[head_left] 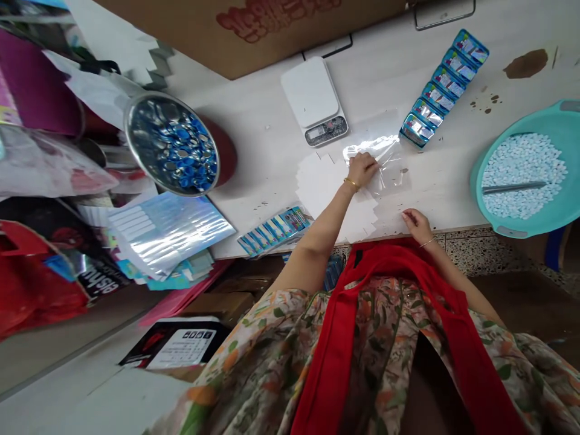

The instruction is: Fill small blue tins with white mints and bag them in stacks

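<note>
Left hand (362, 168) was at frame centre, fingers bent and close together on the clear bags (390, 158); couldn't tell whether they were pinching one or just pressing. Bags lay flat on the tabletop (263, 160), right of centre, glare on the film, overlapping the edge of the white cards (319, 184). Cards were fanned out in a pile, partly under the left forearm.

Right hand (417, 226) was lower right of centre at the tabletop's near edge, fingers loosely curled, narrow gap; couldn't tell if anything was in them.

Scale (312, 93) sat upper centre, just above the cards. Row of blue boxes (446, 87) ran diagonally at upper right, its lower end close to the bags. Teal basin (571, 175) was at far right, pale pellets (521, 154) inside, with a dark bar (514, 188) lying across them. Steel pot (226, 151) stood upper left of centre, with blue and silver pieces (190, 154) in it. Blue packs (274, 231) lay at the near edge, left of the cards. Carton (272, 42) took up the top of the frame.
</note>
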A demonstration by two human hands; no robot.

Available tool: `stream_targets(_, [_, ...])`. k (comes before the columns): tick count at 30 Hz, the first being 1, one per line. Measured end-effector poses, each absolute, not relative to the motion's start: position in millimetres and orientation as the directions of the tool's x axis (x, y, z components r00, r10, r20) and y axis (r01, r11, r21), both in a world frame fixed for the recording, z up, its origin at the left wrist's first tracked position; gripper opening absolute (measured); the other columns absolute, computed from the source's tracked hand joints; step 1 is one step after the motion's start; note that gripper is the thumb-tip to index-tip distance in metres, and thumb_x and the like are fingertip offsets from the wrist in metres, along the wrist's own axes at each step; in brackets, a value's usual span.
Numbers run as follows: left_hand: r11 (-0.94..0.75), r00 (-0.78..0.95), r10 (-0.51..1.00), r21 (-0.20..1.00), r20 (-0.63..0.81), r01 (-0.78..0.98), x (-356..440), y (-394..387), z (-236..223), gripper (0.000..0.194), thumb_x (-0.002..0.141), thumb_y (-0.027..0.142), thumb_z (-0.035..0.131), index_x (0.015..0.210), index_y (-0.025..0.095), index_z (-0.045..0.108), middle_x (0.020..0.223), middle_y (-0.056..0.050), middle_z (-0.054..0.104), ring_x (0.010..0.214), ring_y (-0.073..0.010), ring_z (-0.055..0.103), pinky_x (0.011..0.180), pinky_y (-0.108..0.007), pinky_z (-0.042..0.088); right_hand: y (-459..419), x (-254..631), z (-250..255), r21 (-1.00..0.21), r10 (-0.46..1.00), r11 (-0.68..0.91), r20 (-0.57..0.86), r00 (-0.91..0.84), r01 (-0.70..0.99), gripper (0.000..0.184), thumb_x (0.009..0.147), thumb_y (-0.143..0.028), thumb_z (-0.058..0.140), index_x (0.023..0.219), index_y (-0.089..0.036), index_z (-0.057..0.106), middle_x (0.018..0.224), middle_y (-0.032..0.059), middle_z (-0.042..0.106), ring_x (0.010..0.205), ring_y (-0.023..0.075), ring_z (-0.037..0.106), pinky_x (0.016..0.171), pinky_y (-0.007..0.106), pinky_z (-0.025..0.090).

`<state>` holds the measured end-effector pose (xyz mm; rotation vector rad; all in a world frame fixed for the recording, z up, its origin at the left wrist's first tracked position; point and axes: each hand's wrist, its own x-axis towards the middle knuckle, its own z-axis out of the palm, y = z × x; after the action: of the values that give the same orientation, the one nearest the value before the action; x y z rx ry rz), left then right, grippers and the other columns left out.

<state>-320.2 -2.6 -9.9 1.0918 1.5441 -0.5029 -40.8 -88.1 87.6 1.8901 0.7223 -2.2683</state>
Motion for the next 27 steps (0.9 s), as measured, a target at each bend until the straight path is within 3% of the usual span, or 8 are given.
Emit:
stream_targets(7, [0.480, -0.192, 0.661, 0.213, -0.725, 0.851, -302, 21, 80, 0.046, 0.113, 0.053, 0.040, 0.089, 0.022, 0.063, 0.100, -0.012, 0.068, 0.109, -0.0311, 0.062, 0.101, -0.051, 0.044, -38, -108, 108, -0.229, 0.230, -0.973, -0.938, -0.258, -0.033, 0.090, 0.074, -0.087, 0.074, 0.133, -0.020, 0.067, 0.129, 0.0117, 0.074, 0.107, 0.0216, 0.068, 0.088, 0.034, 0.059])
stream_targets(9, [0.490, -0.241, 0.678, 0.182, -0.694, 0.852, -285, 21, 100, 0.047, 0.113, 0.055, 0.040, 0.085, 0.022, 0.060, 0.096, -0.011, 0.067, 0.107, -0.0312, 0.061, 0.099, -0.051, 0.044, -24, -123, 114, -0.214, 0.229, -0.973, -0.948, -0.221, -0.091, 0.082, 0.079, -0.088, 0.068, 0.125, -0.021, 0.069, 0.120, 0.0090, 0.077, 0.102, 0.0206, 0.069, 0.084, 0.033, 0.060])
stream_targets(13, [0.691, -0.376, 0.590, 0.206, -0.714, 0.693, -250, 13, 114, 0.048, 0.111, 0.054, 0.042, 0.074, 0.024, 0.048, 0.083, -0.007, 0.061, 0.093, -0.0252, 0.059, 0.095, -0.046, 0.048, 5, -111, 126, -0.229, 0.238, -0.970, -0.963, -0.122, -0.088, 0.067, 0.074, -0.090, 0.071, 0.079, -0.024, 0.063, 0.073, -0.0005, 0.066, 0.069, 0.0165, 0.064, 0.068, 0.032, 0.056])
stream_targets(16, [0.883, -0.383, 0.447, 0.329, -0.808, 0.336, -227, 13, 111, 0.047, 0.110, 0.055, 0.044, 0.075, 0.024, 0.044, 0.079, -0.002, 0.057, 0.082, -0.0187, 0.058, 0.088, -0.038, 0.054, 37, -71, 135, -0.351, 0.350, -0.936, -0.929, -0.120, -0.017, 0.066, 0.076, -0.087, 0.073, 0.066, -0.025, 0.054, 0.062, -0.0035, 0.056, 0.061, 0.0139, 0.057, 0.063, 0.030, 0.051])
stream_targets(19, [0.934, -0.315, 0.340, 0.357, -0.886, 0.002, -207, 25, 106, 0.049, 0.109, 0.062, 0.043, 0.078, 0.024, 0.045, 0.085, -0.003, 0.062, 0.081, -0.0153, 0.061, 0.085, -0.035, 0.058, 78, -28, 143, -0.538, 0.529, -0.831, -0.843, -0.104, 0.140, 0.063, 0.089, -0.082, 0.065, 0.065, -0.025, 0.054, 0.063, -0.0024, 0.055, 0.060, 0.0136, 0.052, 0.063, 0.031, 0.047])
stream_targets(23, [0.943, -0.026, 0.309, 0.310, -0.951, -0.118, -189, 45, 108, 0.056, 0.106, 0.075, 0.039, 0.098, 0.023, 0.057, 0.122, -0.011, 0.073, 0.108, -0.0194, 0.073, 0.094, -0.036, 0.060, 111, 4, 141, -0.646, 0.728, -0.567, -0.683, -0.055, 0.510, 0.053, 0.099, -0.058, 0.066, 0.064, -0.026, 0.040, 0.062, -0.0028, 0.043, 0.064, 0.0157, 0.044, 0.067, 0.033, 0.044])
stream_targets(25, [0.960, 0.101, 0.262, 0.248, -0.960, -0.132, -184, 51, 109, 0.065, 0.106, 0.078, 0.026, 0.124, 0.026, 0.061, 0.144, -0.014, 0.068, 0.124, -0.0223, 0.072, 0.097, -0.038, 0.059, 106, 6, 134, -0.652, 0.767, -0.459, -0.633, -0.100, 0.604, 0.045, 0.100, -0.045, 0.063, 0.067, -0.027, 0.038, 0.070, -0.0001, 0.046, 0.072, 0.0188, 0.050, 0.074, 0.036, 0.048])
stream_targets(27, [0.974, 0.189, 0.213, 0.192, -0.959, -0.120, -184, 56, 101, 0.071, 0.107, 0.077, 0.019, 0.137, 0.028, 0.060, 0.148, -0.014, 0.067, 0.127, -0.0244, 0.073, 0.098, -0.039, 0.059, 88, 1, 123, -0.649, 0.750, -0.409, -0.640, -0.170, 0.641, 0.031, 0.097, -0.031, 0.059, 0.071, -0.027, 0.041, 0.083, 0.0041, 0.053, 0.083, 0.0224, 0.055, 0.081, 0.039, 0.051])
